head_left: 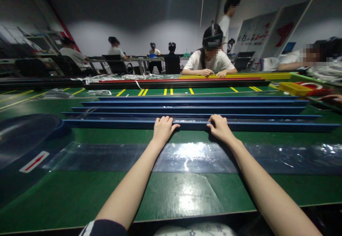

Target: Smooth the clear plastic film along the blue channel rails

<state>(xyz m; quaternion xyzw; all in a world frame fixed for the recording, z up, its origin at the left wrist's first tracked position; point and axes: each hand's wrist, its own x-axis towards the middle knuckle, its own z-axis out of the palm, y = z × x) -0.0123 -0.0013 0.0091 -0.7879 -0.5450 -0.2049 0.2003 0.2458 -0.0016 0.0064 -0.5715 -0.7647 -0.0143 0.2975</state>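
My left hand (163, 129) grips the nearest long blue plastic profile (193, 125), its fingers over the top edge and its thumb along the front. A short way to the right, my right hand (219, 126) grips the same profile, with its fingers curled over it. Several more blue profiles lie parallel just behind, the farthest profile (197, 98) being shorter. Between them and me, a wide band of clear plastic film (197, 159) runs flat across the green table (120, 197). What the fingers touch behind the profile is hidden.
At the left is a large roll of clear film (29, 129) with a red-marked label (34, 161). Yellow profiles (256, 75), dark profiles (187, 84) and a yellow tray (294, 89) lie farther back. A person (210, 59) leans on the far side; others sit beyond.
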